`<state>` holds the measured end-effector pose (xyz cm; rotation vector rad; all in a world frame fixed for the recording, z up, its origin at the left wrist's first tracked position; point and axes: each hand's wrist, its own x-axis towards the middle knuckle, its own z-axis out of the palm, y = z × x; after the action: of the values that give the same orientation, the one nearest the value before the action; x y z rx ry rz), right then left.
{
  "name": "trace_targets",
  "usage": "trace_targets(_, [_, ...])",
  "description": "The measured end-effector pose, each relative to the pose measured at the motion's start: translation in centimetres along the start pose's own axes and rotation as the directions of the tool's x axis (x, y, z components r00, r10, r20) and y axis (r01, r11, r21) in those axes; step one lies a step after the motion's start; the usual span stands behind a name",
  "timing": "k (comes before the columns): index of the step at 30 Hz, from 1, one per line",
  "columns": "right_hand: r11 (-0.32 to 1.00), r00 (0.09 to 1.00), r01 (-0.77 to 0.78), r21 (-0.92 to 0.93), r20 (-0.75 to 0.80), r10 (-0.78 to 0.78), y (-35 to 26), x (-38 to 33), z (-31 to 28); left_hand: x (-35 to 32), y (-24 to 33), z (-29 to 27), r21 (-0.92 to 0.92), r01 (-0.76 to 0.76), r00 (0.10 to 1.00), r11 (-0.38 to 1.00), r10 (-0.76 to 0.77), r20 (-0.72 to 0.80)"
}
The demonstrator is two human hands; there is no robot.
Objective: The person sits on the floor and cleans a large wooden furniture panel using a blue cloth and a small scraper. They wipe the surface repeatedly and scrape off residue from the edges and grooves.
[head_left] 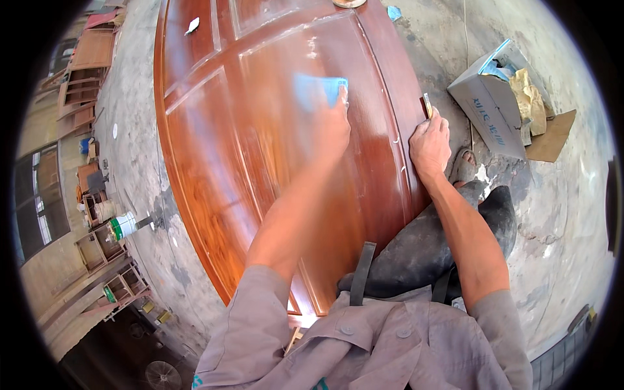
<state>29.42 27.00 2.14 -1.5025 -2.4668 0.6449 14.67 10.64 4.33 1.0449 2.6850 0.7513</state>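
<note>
A large reddish-brown panelled wooden door (365, 201) lies in front of me, with whitish streaks along its mouldings. My left hand (330, 127) is over the middle of it, blurred by motion, its fingers closed on a light blue sheet (318, 91). The sheet seems to touch the door face, though the blur hides the contact. At the door's right edge, my right hand (430, 148) is closed around a slim tool (427, 105) with a narrow pale end pointing up; its kind is not clear.
A small white scrap (192, 26) lies on the door's far left. Part of a round container (349, 2) shows at the far edge. Right, on the concrete floor, an open cardboard box (487, 114) holds crumpled paper. Left stand a white-and-green bucket (123, 226) and wooden frames (97, 250).
</note>
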Motion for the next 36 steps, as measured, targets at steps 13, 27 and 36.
trace_targets(13, [0.998,0.998,0.062,-0.005,-0.030,-0.062,0.8,-0.2,0.4,-1.7,-2.0,-0.2,-0.064,0.024,0.999,0.998,-0.025,-0.021])
trace_targets(27, [0.999,0.999,0.037,-0.014,-0.036,-0.037,1.0,0.3,0.3,-13.6,-0.5,0.7,0.086,-0.097,0.995,0.992,0.096,0.010])
trace_targets(36, [0.997,0.995,0.078,-0.025,-0.064,-0.080,0.9,0.1,0.9,-9.8,-1.3,0.1,0.033,-0.031,0.999,0.999,0.031,-0.025])
